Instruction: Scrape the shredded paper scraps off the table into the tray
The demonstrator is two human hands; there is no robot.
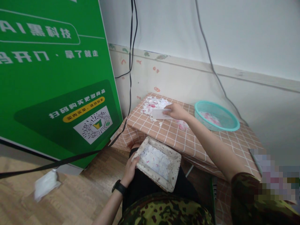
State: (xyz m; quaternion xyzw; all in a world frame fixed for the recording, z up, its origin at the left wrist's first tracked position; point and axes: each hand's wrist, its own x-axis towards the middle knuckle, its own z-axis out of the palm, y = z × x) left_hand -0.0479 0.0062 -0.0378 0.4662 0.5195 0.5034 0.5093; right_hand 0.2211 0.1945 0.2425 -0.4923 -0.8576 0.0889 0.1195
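My left hand grips the left rim of a shallow speckled tray that rests against my lap, below the table's front edge. White paper scraps with a few pink bits lie in the tray. Over the table, my right hand holds a flat white card by its right end. The card's left end is beside a loose pile of white and pink scraps at the table's far left. More pinkish scraps lie just under my right forearm.
A turquoise plastic basket with pinkish scraps in it stands at the table's back right. Checked cloth covers the table. On the left rises a green cabinet, with a black strap crossing low. A white bag lies on the floor.
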